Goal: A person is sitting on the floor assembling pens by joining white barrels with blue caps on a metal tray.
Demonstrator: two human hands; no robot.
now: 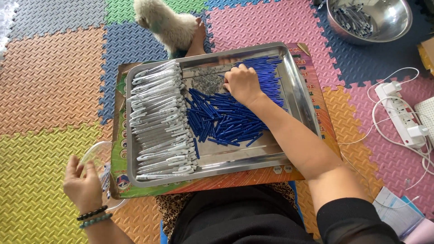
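Note:
A steel tray [296,88] rests on a colourful cardboard box [323,119] over my lap. Several white pen barrels [156,122] lie stacked along its left side, and a heap of blue pen parts [226,119] fills the middle. My right hand [242,83] reaches into the far side of the blue heap, fingers curled down among the parts. My left hand [81,185] is down at the lower left, off the tray, its fingers on the rim of a clear plastic container [92,156].
A small white dog [165,22] sits just beyond the tray. A steel bowl [393,20] with grey pen parts stands at the far right. A white power strip [404,119] with cables lies on the right. Papers [395,210] lie at the lower right on foam mats.

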